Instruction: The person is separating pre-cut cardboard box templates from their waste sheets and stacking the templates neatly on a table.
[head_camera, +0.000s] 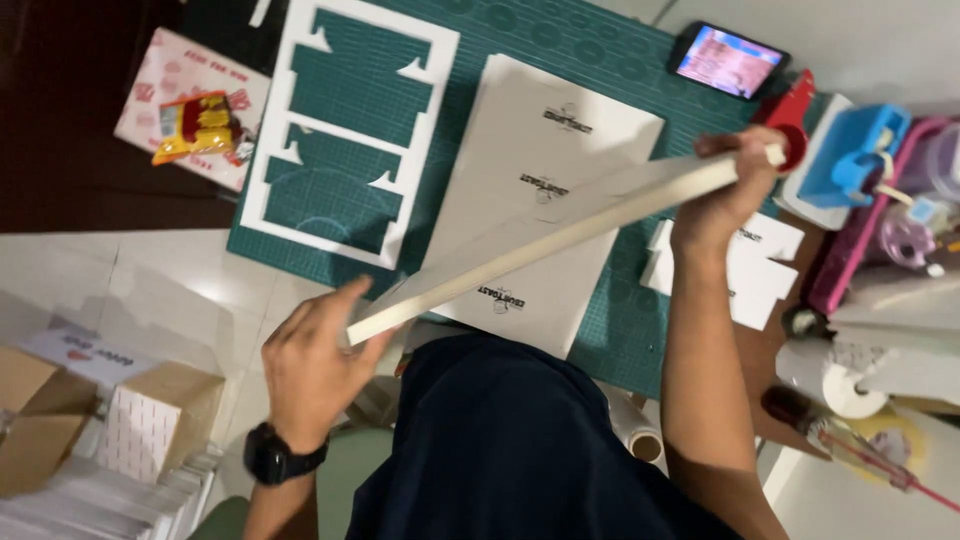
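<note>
A stack of white foam boards (560, 235), seen edge-on, is held tilted above the green cutting mat (620, 320). My left hand (315, 360), with a black watch on the wrist, grips its near end. My right hand (735, 190) grips the far end, together with a red-handled cutter (792, 110). Below the stack lies a white sheet (540, 150) with small printed marks. To its left on the mat is a white cut-out frame (345, 125) with shaped openings.
A lit phone (728, 60) lies at the mat's far edge. White cut pieces (755, 270), a blue tape dispenser (850, 150), pink containers and tape rolls (835, 380) crowd the right. Cardboard boxes (100, 420) stand on the floor at left; a snack packet (200, 125) lies on a box.
</note>
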